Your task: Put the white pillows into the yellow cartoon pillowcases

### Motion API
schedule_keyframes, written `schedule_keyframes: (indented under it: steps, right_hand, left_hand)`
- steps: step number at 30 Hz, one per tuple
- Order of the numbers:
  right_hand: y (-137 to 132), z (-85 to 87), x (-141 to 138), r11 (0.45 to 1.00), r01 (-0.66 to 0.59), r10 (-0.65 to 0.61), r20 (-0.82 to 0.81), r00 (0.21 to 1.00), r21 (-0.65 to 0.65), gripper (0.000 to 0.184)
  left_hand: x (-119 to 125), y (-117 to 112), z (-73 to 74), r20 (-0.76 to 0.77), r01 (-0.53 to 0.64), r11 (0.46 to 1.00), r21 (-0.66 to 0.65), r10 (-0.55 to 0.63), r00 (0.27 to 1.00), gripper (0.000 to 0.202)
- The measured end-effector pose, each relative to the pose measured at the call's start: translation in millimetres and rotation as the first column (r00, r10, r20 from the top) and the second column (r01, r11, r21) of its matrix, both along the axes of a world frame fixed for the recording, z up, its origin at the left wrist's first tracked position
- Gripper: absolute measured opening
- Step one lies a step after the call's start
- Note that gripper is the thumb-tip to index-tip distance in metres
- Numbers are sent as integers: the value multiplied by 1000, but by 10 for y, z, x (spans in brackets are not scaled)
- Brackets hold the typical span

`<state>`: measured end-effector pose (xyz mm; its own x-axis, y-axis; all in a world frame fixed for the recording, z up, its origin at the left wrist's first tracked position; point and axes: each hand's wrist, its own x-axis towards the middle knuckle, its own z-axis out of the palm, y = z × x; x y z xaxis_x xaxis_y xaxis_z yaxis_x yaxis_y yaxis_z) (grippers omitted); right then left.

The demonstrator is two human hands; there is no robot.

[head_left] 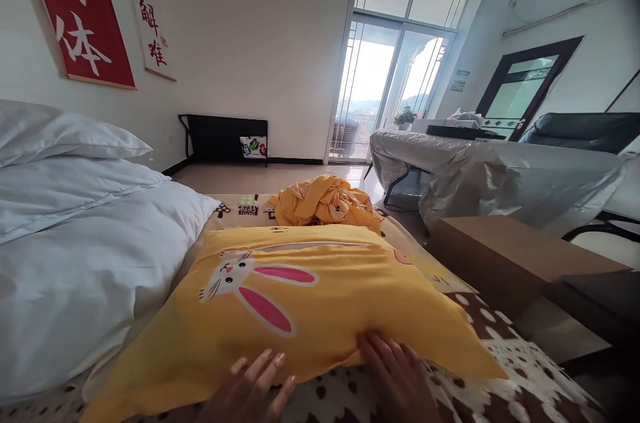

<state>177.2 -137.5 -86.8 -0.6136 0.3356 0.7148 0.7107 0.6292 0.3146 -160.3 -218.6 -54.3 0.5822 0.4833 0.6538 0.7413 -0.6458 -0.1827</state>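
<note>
A yellow pillow (310, 303) with a white and pink rabbit print lies on the patterned bed sheet (505, 369) in front of me. My left hand (250, 389) rests at the pillow's near edge with its fingers stretched out and slightly spread. My right hand (400, 376) lies flat against the same near edge, fingertips touching the yellow cover. A crumpled yellow cloth (325, 203) sits on the bed beyond the pillow.
A stack of white pillows (75, 229) fills the left side. A brown cardboard box (510, 263) stands by the bed at right. Behind it is a plastic-covered table (480, 176), a dark chair (580, 129) and a glass balcony door (385, 89).
</note>
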Motion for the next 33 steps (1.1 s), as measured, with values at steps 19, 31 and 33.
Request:
schedule_keyframes:
  steps: [19,31,33]
  right_hand:
    - [-46,362,99,954,-185,168,-92,981,-234,35]
    - [283,464,-63,894,-193,146,-144,979,-405,12]
    - [366,448,-98,851,-223,159,-172,972,-475,16]
  left_hand:
    - [-2,465,61,-212,-178,908,-380,102,972,61]
    - [-89,332,169,-104,-63,963,-262,37,994,64]
    - [-100,318,257,-106,-74,925,-373,36,994,67]
